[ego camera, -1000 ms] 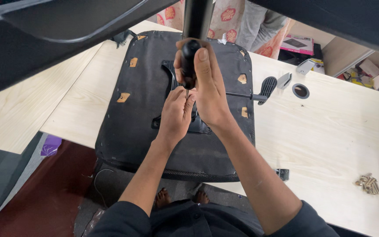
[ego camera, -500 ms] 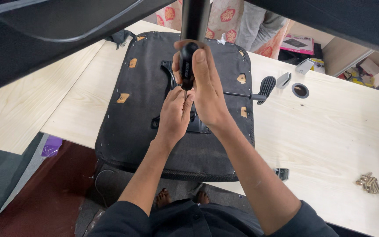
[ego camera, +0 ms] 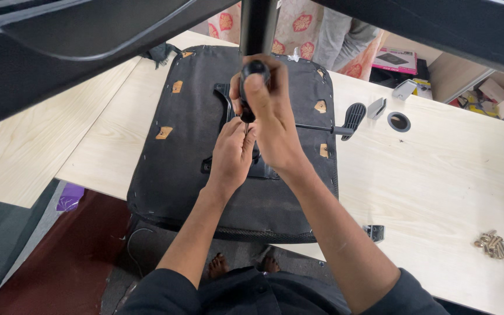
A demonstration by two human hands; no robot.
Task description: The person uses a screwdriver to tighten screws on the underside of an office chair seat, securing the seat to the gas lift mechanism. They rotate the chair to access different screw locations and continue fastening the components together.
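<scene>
The screwdriver [ego camera: 251, 93] stood upright over the upturned seat [ego camera: 205, 146] on the table [ego camera: 438, 175], right hand [ego camera: 272, 116] wrapped round its handle to turn it, left fingers [ego camera: 241, 135] pinching the shaft, steadying the tip.

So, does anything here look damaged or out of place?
Yes. The black chair seat lies upside down on the table, and its fabric shows several small tan patches that look like tears or tape.
</scene>
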